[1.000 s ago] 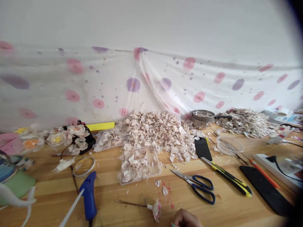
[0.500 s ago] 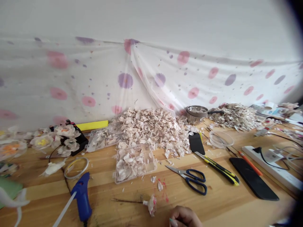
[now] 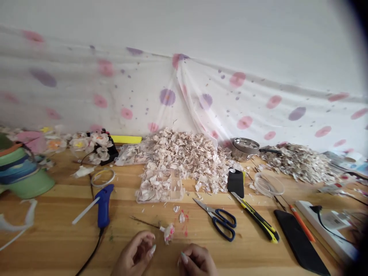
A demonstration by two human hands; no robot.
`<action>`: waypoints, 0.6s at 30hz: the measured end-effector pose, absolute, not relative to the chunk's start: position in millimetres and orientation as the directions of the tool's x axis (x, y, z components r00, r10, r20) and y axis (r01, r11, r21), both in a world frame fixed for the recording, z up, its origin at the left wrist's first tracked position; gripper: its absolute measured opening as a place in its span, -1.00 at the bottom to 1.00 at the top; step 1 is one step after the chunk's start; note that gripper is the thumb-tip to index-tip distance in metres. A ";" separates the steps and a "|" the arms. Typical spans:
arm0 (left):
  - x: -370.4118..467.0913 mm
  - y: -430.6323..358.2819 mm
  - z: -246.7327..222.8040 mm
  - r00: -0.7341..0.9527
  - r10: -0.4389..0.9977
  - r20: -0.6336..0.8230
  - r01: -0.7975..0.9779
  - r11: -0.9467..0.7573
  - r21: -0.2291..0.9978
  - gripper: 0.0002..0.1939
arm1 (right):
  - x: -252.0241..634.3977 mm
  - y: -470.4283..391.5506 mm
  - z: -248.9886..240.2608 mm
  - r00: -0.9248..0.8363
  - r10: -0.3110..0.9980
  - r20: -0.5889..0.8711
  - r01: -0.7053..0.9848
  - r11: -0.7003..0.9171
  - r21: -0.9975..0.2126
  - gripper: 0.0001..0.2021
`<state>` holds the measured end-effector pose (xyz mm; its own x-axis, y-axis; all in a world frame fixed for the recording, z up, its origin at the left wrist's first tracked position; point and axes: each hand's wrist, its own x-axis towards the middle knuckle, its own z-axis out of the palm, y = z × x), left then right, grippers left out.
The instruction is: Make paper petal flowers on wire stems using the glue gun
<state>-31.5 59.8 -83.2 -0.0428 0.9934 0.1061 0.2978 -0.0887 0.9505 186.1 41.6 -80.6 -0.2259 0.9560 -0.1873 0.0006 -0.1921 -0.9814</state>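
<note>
Low in the head view, my left hand [image 3: 135, 253] is loosely curled, thumb and fingers apart, with nothing visible in it. To its right, my right hand [image 3: 198, 260] is closed in a pinch; a tiny pale bit shows at its fingertips, too small to name. Just beyond the hands lies a small pink-and-white petal flower [image 3: 168, 234] on a thin brown stem, touched by neither hand. A loose petal [image 3: 182, 217] rests near red stains on the wooden table [image 3: 120, 214]. Blue-handled scissors [image 3: 217, 219] lie half open to the right.
A blue glue gun [image 3: 104, 207] with a white stick and black cord lies left. Behind are a clear petal box [image 3: 178, 188] and a petal heap [image 3: 186, 153]. Rightward lie a utility knife [image 3: 257, 218], a black phone [image 3: 299, 241] and a power strip [image 3: 324, 230]. A green pot [image 3: 37, 184] stands far left.
My left hand has come into view beside the flower. The view has swung left and lower, showing the green pot. My right hand remains closed, and more of it shows.
</note>
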 end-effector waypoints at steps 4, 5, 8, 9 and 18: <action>-36.7 72.6 -77.7 0.092 0.942 0.321 0.676 -0.296 0.675 -0.71 | 184.4 40.8 -84.0 -0.252 0.954 -0.164 0.068 -0.152 -0.986 -0.44; -37.2 76.9 -75.4 0.115 0.937 0.331 0.695 -0.314 0.647 -0.66 | 184.2 40.9 -84.4 -0.256 0.955 -0.153 0.083 -0.136 -0.987 -0.44; -37.4 88.8 -68.5 0.208 0.920 0.333 0.720 -0.374 0.584 -0.65 | 184.0 42.1 -85.2 -0.257 0.960 -0.113 0.118 -0.085 -0.989 -0.44; -37.2 91.8 -66.4 0.234 0.915 0.329 0.723 -0.390 0.570 -0.65 | 184.0 42.7 -85.2 -0.256 0.961 -0.102 0.127 -0.071 -0.989 -0.44; -32.8 105.9 -36.0 0.333 0.882 0.333 0.670 -0.470 0.575 -0.66 | 183.7 42.8 -71.1 -0.254 0.963 -0.085 0.164 -0.044 -0.985 -0.44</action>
<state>-32.8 105.9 -36.0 0.3331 0.8821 0.3331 0.6698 -0.4700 0.5749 183.7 42.8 -71.1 -0.2539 0.9635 -0.0851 0.1640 -0.0438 -0.9855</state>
